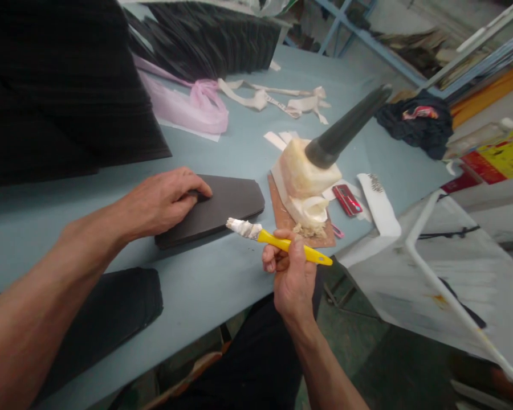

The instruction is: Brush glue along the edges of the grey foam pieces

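Note:
My left hand (pixel 171 199) rests on a stack of dark, tapered flat sheets (pixel 235 196), its bent fingers pressed on the top sheet. Whether the thumb pinches a sheet is hard to see. In my right hand (pixel 293 267) is a brush with a yellow handle (pixel 314 254), gripped between thumb and fingers. White paste coats its bristles (pixel 244 228), which point left beside the stack's near edge. Just right of the stack stands a cream, paste-crusted container (pixel 303 171) on a brown board (pixel 281 205). A dark, tapered cylinder (pixel 346 128) rises from its top.
Another pile of dark sheets (pixel 132 302) lies near the front edge. Tall dark stacks (pixel 68 97) fill the left back. Pink wrapping (pixel 188 105), white strips (pixel 277 102) and a small red box (pixel 347 200) lie on the blue table (pixel 248 145). A white-sided frame (pixel 444 273) stands at right.

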`<state>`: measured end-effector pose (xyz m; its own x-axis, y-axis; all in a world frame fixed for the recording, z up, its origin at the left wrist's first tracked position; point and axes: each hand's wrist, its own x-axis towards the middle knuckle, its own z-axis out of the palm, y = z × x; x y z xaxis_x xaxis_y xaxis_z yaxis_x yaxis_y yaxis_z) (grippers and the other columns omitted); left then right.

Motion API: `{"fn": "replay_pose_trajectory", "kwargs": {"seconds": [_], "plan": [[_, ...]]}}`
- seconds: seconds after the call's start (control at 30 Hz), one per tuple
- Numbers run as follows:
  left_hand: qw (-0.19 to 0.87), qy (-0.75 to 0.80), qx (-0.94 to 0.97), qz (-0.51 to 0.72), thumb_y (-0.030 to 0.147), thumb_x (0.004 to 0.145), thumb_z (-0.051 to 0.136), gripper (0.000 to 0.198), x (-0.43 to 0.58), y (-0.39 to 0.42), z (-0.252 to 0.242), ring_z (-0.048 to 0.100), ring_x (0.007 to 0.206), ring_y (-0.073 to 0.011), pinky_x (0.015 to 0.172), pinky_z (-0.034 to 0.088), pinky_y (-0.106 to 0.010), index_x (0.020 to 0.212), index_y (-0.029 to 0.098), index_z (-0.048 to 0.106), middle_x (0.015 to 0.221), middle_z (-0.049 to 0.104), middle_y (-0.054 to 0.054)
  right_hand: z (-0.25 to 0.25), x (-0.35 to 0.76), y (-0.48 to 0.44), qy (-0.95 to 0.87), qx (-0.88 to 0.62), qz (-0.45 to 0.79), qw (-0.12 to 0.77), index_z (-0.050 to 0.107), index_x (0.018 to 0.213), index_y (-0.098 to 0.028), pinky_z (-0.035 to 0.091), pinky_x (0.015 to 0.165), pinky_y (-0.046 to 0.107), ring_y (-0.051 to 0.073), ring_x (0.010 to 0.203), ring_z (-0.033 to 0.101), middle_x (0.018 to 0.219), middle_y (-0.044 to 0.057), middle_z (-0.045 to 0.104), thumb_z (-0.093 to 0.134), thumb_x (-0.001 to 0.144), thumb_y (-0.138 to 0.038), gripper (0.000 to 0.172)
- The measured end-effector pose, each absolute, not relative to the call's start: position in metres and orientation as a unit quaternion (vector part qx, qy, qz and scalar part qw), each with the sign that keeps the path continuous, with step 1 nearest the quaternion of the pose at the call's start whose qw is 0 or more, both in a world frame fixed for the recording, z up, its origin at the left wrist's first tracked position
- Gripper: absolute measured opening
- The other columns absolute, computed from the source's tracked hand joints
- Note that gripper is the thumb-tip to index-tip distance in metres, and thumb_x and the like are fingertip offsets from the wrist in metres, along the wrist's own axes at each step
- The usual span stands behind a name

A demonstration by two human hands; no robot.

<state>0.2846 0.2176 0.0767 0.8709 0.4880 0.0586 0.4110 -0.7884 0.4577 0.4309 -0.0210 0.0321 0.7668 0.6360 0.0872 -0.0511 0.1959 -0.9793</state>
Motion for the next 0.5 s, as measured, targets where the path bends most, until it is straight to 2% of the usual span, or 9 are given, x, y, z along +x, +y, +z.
{"fn": "replay_pose_trajectory", "kwargs": {"seconds": [0.17,0.33,0.5], "plan": [[0.221,0.241,0.941,0.091,0.039,0.094,0.044,0.050,0.287,0.216,0.077,0.070,0.113,-0.0306,0.106,0.054,-0.047,0.132,0.028,0.075,0.122,0.074,-0.009,0.035,0.444,-0.027,-0.328,-0.618,0.121,0.704,0.073,0.104,-0.023,0.049,0.056,0.023,0.011,0.057,0.058,0.071,-0.002,0.071,0.061,0.110,-0.056,0.037],[0.227,0.258,0.935,0.092,0.039,0.095,0.040,0.054,0.289,0.207,0.080,0.069,0.114,-0.0316,0.107,0.052,-0.051,0.131,0.024,0.076,0.123,0.074,-0.012,0.035,0.471,-0.038,-0.434,-0.657,0.014,0.616,0.078,0.112,-0.027,0.053,0.065,0.024,0.011,0.068,0.067,0.081,-0.003,0.076,0.065,0.111,-0.036,0.016],[0.214,0.255,0.937,0.108,0.040,0.095,0.039,0.053,0.287,0.209,0.070,0.070,0.115,-0.0324,0.104,0.053,-0.050,0.131,0.029,0.076,0.125,0.075,-0.011,0.040,0.488,-0.036,-0.527,-0.665,-0.053,0.527,0.079,0.112,-0.026,0.063,0.077,0.028,0.015,0.081,0.078,0.096,0.001,0.084,0.067,0.108,-0.029,0.013]]}}
